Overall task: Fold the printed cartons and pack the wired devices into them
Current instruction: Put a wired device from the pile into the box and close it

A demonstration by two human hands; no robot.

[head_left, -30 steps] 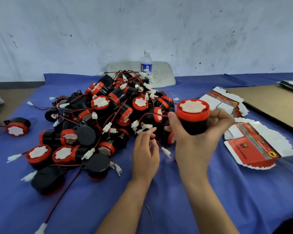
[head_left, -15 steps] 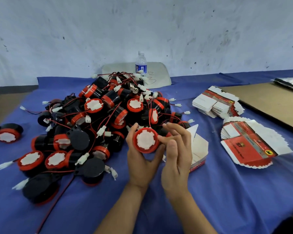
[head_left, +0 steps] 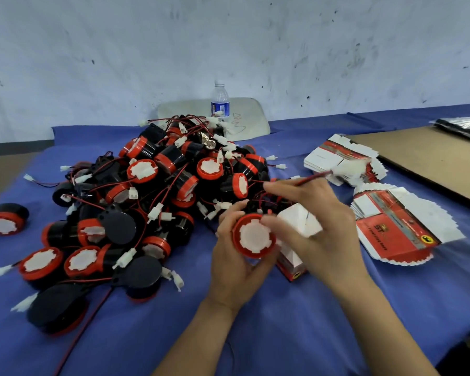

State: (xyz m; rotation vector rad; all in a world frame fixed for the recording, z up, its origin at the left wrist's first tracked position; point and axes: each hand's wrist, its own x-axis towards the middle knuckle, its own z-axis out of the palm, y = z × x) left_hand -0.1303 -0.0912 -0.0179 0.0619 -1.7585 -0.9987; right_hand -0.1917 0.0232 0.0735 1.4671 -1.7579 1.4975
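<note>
My left hand [head_left: 235, 270] grips a black round device with a red rim and white face [head_left: 254, 235]. My right hand [head_left: 318, 229] pinches that device's red wire [head_left: 311, 178], which stretches up to the right and ends in a blurred white plug. Behind my right hand lies a folded white and red carton [head_left: 299, 223], partly hidden. A big pile of the same wired devices [head_left: 158, 191] fills the left and middle of the blue cloth. Two stacks of flat printed cartons [head_left: 399, 226] [head_left: 339, 158] lie on the right.
A water bottle [head_left: 219, 101] stands at the back by the wall, in front of a pale board. A brown cardboard sheet [head_left: 432, 158] covers the far right. One loose device [head_left: 4, 222] sits apart at the left edge. Bare blue cloth [head_left: 282, 335] lies in front.
The device has passed from my right hand into my left hand. My right hand has taken its wire and drawn it out to the right. The folded carton has come into view.
</note>
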